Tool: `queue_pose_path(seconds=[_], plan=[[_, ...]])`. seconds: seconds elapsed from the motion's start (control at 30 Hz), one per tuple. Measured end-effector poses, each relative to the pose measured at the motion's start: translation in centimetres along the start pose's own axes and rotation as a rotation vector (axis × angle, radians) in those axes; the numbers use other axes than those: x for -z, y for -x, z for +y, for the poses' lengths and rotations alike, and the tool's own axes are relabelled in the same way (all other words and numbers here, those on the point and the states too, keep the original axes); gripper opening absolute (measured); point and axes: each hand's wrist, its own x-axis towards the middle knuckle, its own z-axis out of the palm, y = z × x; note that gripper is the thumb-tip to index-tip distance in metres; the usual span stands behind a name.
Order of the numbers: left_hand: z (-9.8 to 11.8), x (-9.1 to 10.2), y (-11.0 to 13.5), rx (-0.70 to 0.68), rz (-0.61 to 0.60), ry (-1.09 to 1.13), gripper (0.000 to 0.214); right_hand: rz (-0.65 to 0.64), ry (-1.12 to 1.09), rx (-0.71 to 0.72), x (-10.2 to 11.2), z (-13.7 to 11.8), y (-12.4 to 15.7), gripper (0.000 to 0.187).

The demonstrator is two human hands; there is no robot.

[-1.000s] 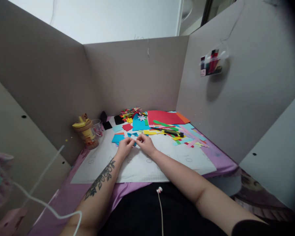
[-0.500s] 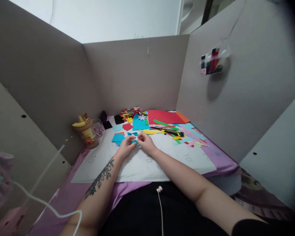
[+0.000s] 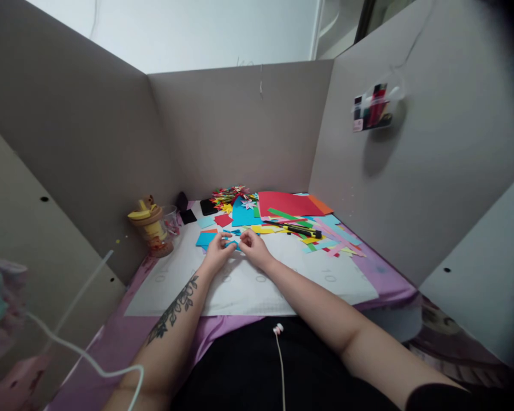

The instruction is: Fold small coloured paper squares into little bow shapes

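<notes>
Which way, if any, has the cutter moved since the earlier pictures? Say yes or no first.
No: judged against the white mat, the cutter shows no shift.

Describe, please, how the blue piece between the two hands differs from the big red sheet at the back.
The blue piece is small; the red sheet is much larger. The left hand and right hand partly hide the blue piece, while the red sheet lies beyond them, mostly uncovered. Both look like plain coloured paper.
</notes>
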Motion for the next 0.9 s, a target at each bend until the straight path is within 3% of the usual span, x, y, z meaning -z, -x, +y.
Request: queue_pose_path(seconds=[0.13,0.33,0.47,0.63,0.9], plan=[[0.2,0.5,-0.1,-0.015,0.092,0.029,0.036,0.012,-0.022,-0.035,0.1,0.3,-0.1,0.015],[0.2,0.6,-0.2,0.027,0.131,0.047,0.035,0.083,-0.113,-0.081,0.8,0.7,-0.5,0.018],[0.6,0.0,0.2,0.094,0.053,0.034,0.037,0.111,-0.131,-0.067,0.9,0.7,-0.7,0.021],[0.5,-0.5,0.7,0.046,-0.127,-0.041,0.039,-0.046,-0.062,-0.064,0.3,0.6,-0.3,0.019],[0.0,0.0,0.2,-0.008,-0.065,-0.043,0.032,-0.049,-0.055,-0.095,0.4,0.8,-0.3,0.017]])
